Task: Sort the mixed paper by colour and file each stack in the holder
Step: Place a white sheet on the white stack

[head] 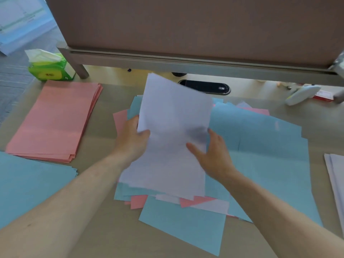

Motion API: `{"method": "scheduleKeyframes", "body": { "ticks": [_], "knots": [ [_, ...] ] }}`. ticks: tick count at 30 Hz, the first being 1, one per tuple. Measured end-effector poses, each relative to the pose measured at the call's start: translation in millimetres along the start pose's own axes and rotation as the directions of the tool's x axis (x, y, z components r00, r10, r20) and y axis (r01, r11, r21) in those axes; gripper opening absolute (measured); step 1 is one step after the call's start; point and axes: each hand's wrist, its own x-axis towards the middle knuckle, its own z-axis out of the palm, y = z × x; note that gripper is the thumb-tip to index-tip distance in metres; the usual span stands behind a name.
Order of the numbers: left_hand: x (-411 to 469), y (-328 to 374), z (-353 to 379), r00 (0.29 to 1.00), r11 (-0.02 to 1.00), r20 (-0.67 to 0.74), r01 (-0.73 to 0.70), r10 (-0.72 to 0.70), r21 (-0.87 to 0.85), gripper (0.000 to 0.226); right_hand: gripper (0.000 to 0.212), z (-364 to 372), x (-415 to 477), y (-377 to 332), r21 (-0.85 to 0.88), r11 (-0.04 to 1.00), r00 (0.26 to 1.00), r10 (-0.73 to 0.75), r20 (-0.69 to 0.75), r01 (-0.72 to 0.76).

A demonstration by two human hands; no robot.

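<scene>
A mixed heap of blue, pink and white sheets (260,146) lies in the middle of the desk. My left hand (133,139) grips the left edge of a white sheet (173,116), thumb on top, and lifts its far end off the heap. My right hand (212,153) rests on the sheet's right side with fingers spread and straight. A sorted pink stack (55,120) lies at the left. A blue stack (28,183) sits at the near left. A white stack (335,175) shows at the right edge. No holder is in view.
A brown partition panel (186,25) on a grey rail closes off the back of the desk. A green tissue pack (48,66) stands at the back left. A black cable port (204,86) is behind the heap, and a white device (301,95) lies at the back right.
</scene>
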Motion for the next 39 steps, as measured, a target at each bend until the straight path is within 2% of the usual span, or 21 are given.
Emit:
{"method": "scheduleKeyframes", "body": {
  "ticks": [1,3,5,7,10,12,16,18,21,24,27,31,34,39],
  "knots": [
    [2.3,8.9,-6.3,0.999,0.998,0.005,-0.053,0.053,-0.047,0.03,0.082,-4.9,9.1,-4.0,0.161,0.986,0.998,0.047,-0.033,-0.041],
    [10.0,23.8,-15.8,0.993,0.977,0.008,-0.114,0.118,-0.18,0.027,0.066,-16.4,22.9,-14.9,0.443,0.895,0.994,0.095,-0.062,-0.058],
    [15.8,40.8,-19.6,0.985,0.946,0.017,-0.16,0.172,-0.282,0.03,0.044,-29.4,31.7,-25.2,0.52,0.854,0.99,0.05,-0.135,0.028],
    [22.0,56.5,-19.4,0.973,0.908,0.006,-0.213,0.23,-0.36,0.033,0.03,-41.7,37.0,-34.2,0.508,0.849,0.968,-0.014,-0.251,0.145],
    [26.2,70.4,-11.4,0.963,0.875,-0.04,-0.26,0.267,-0.409,0.037,0.027,-55.9,35.7,-41.5,0.541,0.81,0.937,-0.029,-0.348,0.226],
    [25.5,68.1,-3.7,0.962,0.884,-0.042,-0.265,0.27,-0.385,0.039,0.026,-59.3,31.0,-39.3,0.545,0.807,0.938,-0.03,-0.346,0.227],
    [22.9,51.2,5.0,0.987,0.897,-0.02,-0.151,0.157,-0.415,0.029,0.027,-53.4,19.1,-34.0,0.528,0.826,0.948,-0.021,-0.317,0.195],
    [23.3,46.4,10.7,0.992,0.896,-0.012,-0.121,0.129,-0.428,0.034,0.026,-45.6,16.7,-33.8,0.525,0.83,0.951,-0.019,-0.31,0.188],
    [18.8,49.4,23.1,0.988,0.918,0.032,-0.126,0.149,-0.376,0.041,0.03,-36.7,14.3,-35.3,0.562,0.808,0.955,-0.003,-0.297,0.177],
    [15.4,56.1,35.1,0.984,0.935,0.014,-0.165,0.178,-0.313,0.026,0.033,-45.6,11.6,-34.0,0.585,0.792,0.942,0.038,-0.333,0.175],
    [10.8,74.6,50.4,0.968,0.948,0.0,-0.245,0.25,-0.205,0.015,0.024,-79.7,0.8,-19.9,0.532,0.82,0.904,0.042,-0.426,0.212],
    [-7.0,110.5,91.9,0.931,0.949,0.191,-0.293,0.311,-0.12,0.009,0.011,-150.4,-32.4,26.5,0.474,0.87,0.862,0.133,-0.49,0.135],
    [-34.3,138.1,130.6,0.889,0.946,0.326,-0.308,0.323,-0.099,0.025,0.009,-206.6,-61.6,73.9,0.364,0.931,0.836,0.196,-0.512,0.005],
    [-90.9,168.0,210.6,0.814,0.969,0.527,-0.224,0.244,-0.103,0.024,0.009,-274.5,-108.1,161.2,0.404,0.891,0.812,0.388,-0.436,-0.209]
  ]
}}
